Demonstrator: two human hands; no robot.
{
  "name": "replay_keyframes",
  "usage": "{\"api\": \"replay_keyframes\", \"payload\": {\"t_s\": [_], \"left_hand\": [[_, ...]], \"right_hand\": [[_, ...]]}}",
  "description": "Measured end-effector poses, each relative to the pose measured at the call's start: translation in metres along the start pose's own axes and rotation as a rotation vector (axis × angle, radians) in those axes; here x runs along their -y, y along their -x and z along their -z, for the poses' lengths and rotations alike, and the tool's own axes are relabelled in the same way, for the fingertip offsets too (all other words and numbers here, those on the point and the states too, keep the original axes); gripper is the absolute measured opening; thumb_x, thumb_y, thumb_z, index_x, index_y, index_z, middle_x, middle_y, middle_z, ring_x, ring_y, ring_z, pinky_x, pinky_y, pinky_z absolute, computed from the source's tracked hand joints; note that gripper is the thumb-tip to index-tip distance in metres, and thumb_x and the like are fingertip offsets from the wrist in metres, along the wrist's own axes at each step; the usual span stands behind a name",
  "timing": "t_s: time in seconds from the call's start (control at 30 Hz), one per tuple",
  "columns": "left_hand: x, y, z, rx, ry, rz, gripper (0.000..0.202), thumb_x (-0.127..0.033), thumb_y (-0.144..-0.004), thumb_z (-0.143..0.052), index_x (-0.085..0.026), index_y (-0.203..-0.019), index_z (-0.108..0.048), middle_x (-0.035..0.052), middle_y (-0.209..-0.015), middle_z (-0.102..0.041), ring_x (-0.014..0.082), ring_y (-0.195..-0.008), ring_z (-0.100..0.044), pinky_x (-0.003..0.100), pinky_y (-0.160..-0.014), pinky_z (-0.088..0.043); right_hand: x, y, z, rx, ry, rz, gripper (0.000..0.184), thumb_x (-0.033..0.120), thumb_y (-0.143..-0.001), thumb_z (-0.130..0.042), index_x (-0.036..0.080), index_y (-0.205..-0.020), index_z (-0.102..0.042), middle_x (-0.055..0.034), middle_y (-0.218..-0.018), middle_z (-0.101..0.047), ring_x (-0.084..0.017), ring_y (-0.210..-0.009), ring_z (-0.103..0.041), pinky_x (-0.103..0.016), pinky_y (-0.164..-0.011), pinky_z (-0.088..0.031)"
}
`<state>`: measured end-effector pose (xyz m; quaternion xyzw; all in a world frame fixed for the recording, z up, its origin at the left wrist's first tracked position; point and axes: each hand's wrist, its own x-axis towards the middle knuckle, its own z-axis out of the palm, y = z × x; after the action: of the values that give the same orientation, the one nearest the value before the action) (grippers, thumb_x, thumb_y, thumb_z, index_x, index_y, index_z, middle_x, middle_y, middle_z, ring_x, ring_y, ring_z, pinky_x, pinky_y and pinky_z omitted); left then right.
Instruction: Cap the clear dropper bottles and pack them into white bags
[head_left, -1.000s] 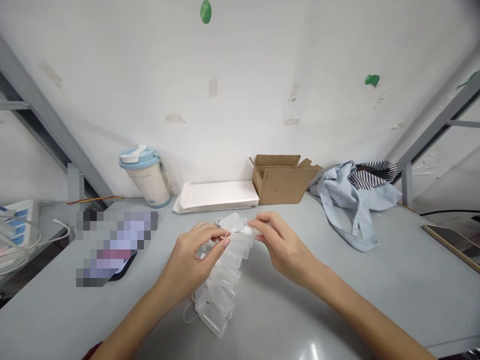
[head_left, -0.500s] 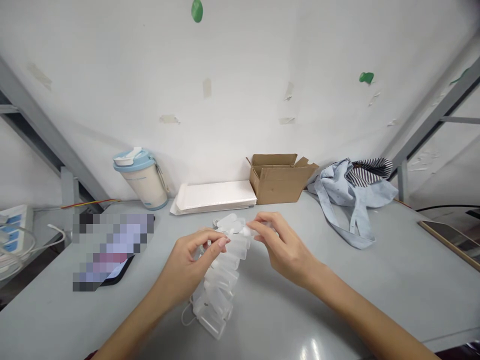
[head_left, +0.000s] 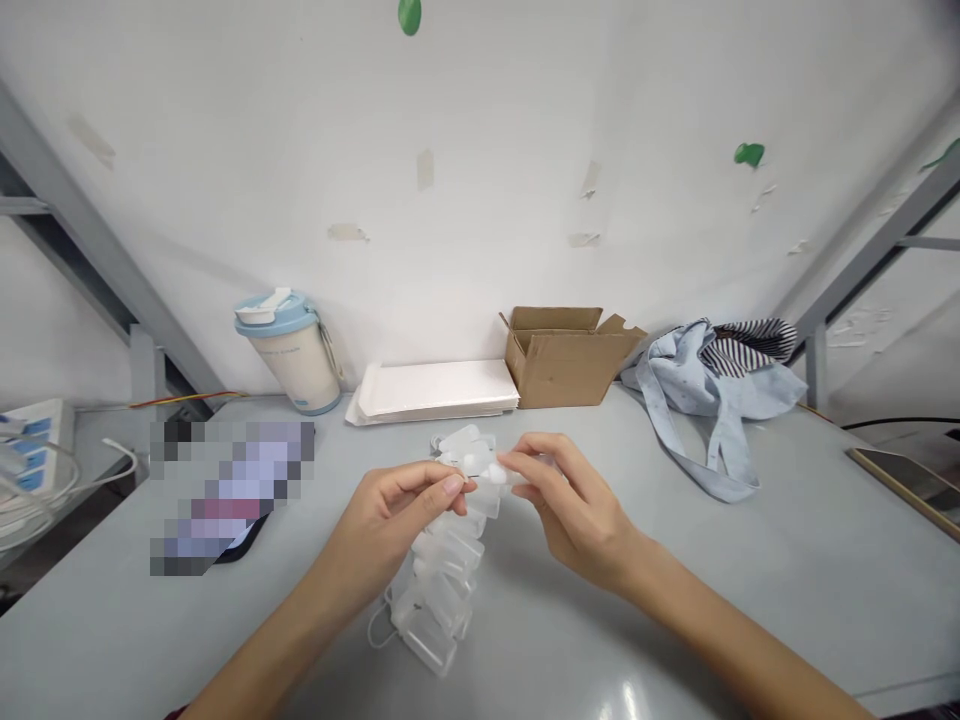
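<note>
A row of translucent plastic bottles (head_left: 448, 555), several of them overlapping, lies on the grey table, with a thin white cord loop (head_left: 380, 628) at its near end. Above the row's far part, my right hand (head_left: 581, 505) pinches a small clear bottle with a white tip (head_left: 493, 473) pointing left. My left hand (head_left: 409, 510) is closed in a pinch close by, thumb against forefinger. A thin dark line runs from its fingertips towards the white tip; what exactly these fingers hold is too small to make out.
Along the wall stand a cream tumbler with a blue lid (head_left: 292, 355), a stack of white envelopes (head_left: 442, 388), an opened cardboard box (head_left: 566, 365) and a light blue cloth bag (head_left: 731, 400). A blurred-out phone (head_left: 240, 490) lies left; a power strip (head_left: 37, 450) sits beyond it.
My left fingertips have moved slightly right, closer to the white tip in my right hand. The whole view has shifted a little.
</note>
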<state>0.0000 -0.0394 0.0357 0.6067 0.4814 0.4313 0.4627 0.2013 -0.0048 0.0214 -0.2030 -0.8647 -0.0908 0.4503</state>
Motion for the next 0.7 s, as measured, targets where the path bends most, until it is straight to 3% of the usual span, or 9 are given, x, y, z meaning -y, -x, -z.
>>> {"api": "replay_keyframes", "payload": {"t_s": [0.7], "left_hand": [[0.0027,-0.0007,0.0016,-0.015,0.022,0.016,0.029,-0.040,-0.086,-0.054,-0.020,-0.067,-0.064,0.0007,-0.076,-0.066,0.0193,-0.088,-0.060,0.027,-0.076,-0.042]], "right_hand": [[0.0012,-0.0003,-0.0004,-0.028,-0.003,0.012,0.041,0.000,-0.086,-0.041,0.016,-0.124,-0.044,-0.0113,-0.094,-0.052,-0.019,-0.081,-0.054,-0.030,-0.058,-0.052]]}}
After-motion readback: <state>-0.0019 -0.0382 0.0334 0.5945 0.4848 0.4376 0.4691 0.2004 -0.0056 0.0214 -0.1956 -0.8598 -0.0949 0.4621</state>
